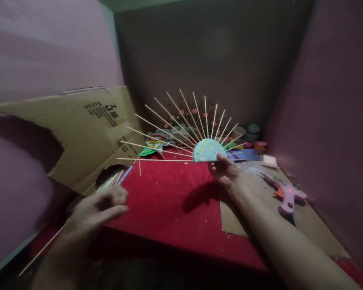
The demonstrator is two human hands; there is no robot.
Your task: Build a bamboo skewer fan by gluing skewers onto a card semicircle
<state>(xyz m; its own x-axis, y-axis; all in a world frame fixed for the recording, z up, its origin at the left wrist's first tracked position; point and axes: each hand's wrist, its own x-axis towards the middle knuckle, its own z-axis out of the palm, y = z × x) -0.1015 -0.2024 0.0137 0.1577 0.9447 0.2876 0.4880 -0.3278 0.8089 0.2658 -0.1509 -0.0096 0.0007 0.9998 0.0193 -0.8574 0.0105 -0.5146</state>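
Observation:
My right hand [225, 171] grips the lower edge of a pale blue half-disc [210, 150], its thumb over the front face. Thin wooden sticks [175, 117] fan out from the curved rim of the half-disc. It is held up above the red tabletop [169, 193]. At the near left edge, my left hand [101, 209] is slightly blurred, fingers curled and thumb apart from them; nothing shows between the tips. A lone stick [42, 250] slants behind the left wrist, and whether the hand touches it is hidden. Beyond the hand lie several loose sticks [110, 183].
Torn cardboard [87, 141] leans at the left wall. A pink glue gun [287, 195] with a red light rests on a cardboard sheet [311, 225] at right. Scissors [155, 141], a lidded jar [253, 132] and a flower-decorated stick fan [195, 112] stand toward the back.

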